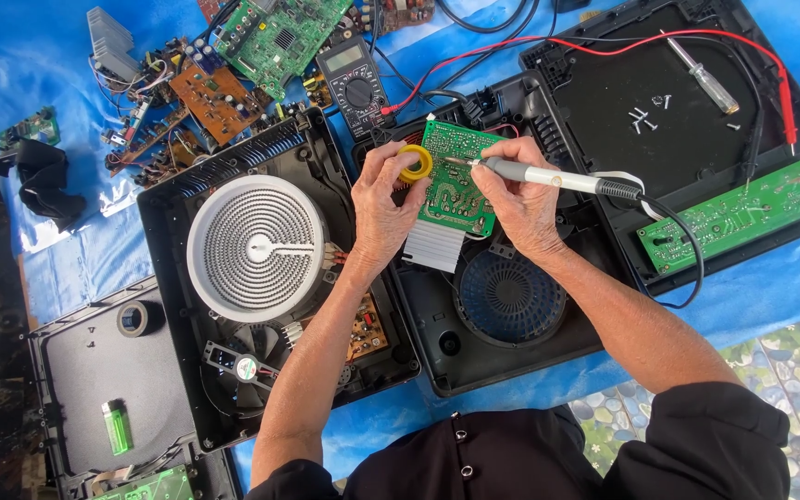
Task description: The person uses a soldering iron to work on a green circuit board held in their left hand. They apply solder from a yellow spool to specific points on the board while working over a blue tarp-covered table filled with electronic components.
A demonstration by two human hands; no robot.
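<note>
With my right hand (pixel 520 199) gripping the soldering iron (pixel 548 176) and my left hand (pixel 383 199) pinching the yellow solder spool (pixel 416 164) on the green circuit board (pixel 454 181) over the open cooker casing (pixel 511 343), I'd steady the tip squarely.

Green circuit board (pixel 456 179), rectangular, solder side up, tilted slightly, centre of frame just above middle, over an open black cooker housing (pixel 511 315); white finned heatsink (pixel 434 245) hangs at its lower edge. Soldering iron (pixel 548 176), grey-white handle with black cuff and black cord, lies near horizontal, tip touching board's upper part. Yellow ring-shaped coil (pixel 415 164) sits at board's left edge.
</note>
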